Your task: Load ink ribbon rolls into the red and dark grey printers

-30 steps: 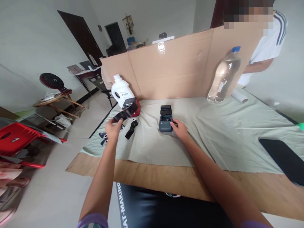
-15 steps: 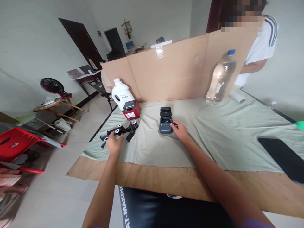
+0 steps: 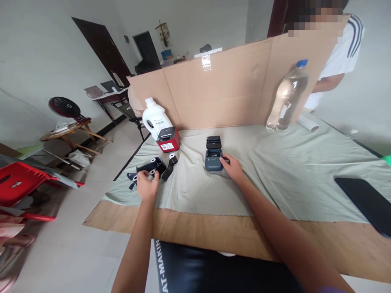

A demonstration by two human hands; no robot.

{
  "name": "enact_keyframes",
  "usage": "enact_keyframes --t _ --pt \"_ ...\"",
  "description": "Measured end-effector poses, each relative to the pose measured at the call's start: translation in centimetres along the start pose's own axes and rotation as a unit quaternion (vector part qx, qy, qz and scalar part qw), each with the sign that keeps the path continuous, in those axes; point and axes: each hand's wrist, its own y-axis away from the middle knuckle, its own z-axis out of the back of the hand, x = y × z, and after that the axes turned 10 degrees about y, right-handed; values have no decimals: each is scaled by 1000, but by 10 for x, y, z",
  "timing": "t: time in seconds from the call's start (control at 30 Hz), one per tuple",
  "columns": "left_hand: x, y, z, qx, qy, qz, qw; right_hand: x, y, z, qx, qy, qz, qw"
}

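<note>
Passable just left and in front of the dark device (image 3: 214, 164), blocked farther left by black rolls (image 3: 167, 174), behind by cardboard (image 3: 222, 97).

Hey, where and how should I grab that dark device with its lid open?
Probably by the device's boxy base, from the right, where the right hand touches it; the open lid, at the far end, might swing if gripped.

There are two hands, one left hand (image 3: 147, 186) and one right hand (image 3: 233, 167). One table (image 3: 201, 221) has one small dark machine (image 3: 213, 162) in the middle, at least four black rolls (image 3: 170, 169) on the left, partly hidden, one red box (image 3: 169, 142), one white jug (image 3: 156, 120), one clear bottle (image 3: 285, 101) at the far right, one white tube (image 3: 308, 121) and one black phone (image 3: 363, 203) at the near right. One person (image 3: 339, 61) is far right
</note>
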Motion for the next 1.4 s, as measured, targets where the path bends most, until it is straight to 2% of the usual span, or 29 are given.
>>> enact_keyframes --t 0.07,0.1,0.2,0.37,0.53,0.83,0.93,1.0,1.03,1.07,1.17,1.23,1.3,1.4 --pt "-9 -1 2 -45 21 -59 997 0 0 0 1 -1 -1 1000" --pt "-15 -4 2 -42 25 -87 995 0 0 0 1 1 -1 1000" --pt "-40 -18 -9 32 8 -139 990 0 0 0 1 3 -2 1000" --pt "-83 -45 -44 169 -73 -204 962 -2 -1 0 1 0 5 1000" --pt "-103 -57 -62 226 -125 -137 956 -3 -1 0 4 -1 6 1000" --pt "-104 -67 -56 262 -113 -87 954 0 0 1 9 -7 0 1000" --pt "-118 -65 -50 231 -34 -103 967 0 0 1 4 -2 1 1000" --pt "-135 -59 -49 235 105 -91 962 0 0 1 3 0 1 1000" --pt "-146 -56 -50 252 197 -66 945 0 0 1 4 0 1 1000" --pt "-156 -52 -52 275 293 -32 915 0 0 2 5 -2 1 1000" --pt "-185 -38 -66 349 513 76 780 0 1 3 6 -11 -1 1000" --pt "-198 -31 -80 394 574 118 709 0 0 3 3 -11 0 1000" --pt "-202 -25 -94 428 581 150 675 0 0 2 1 -6 2 1000" --pt "-199 -19 -113 446 557 198 672 -2 -1 1 -2 -2 4 1000"
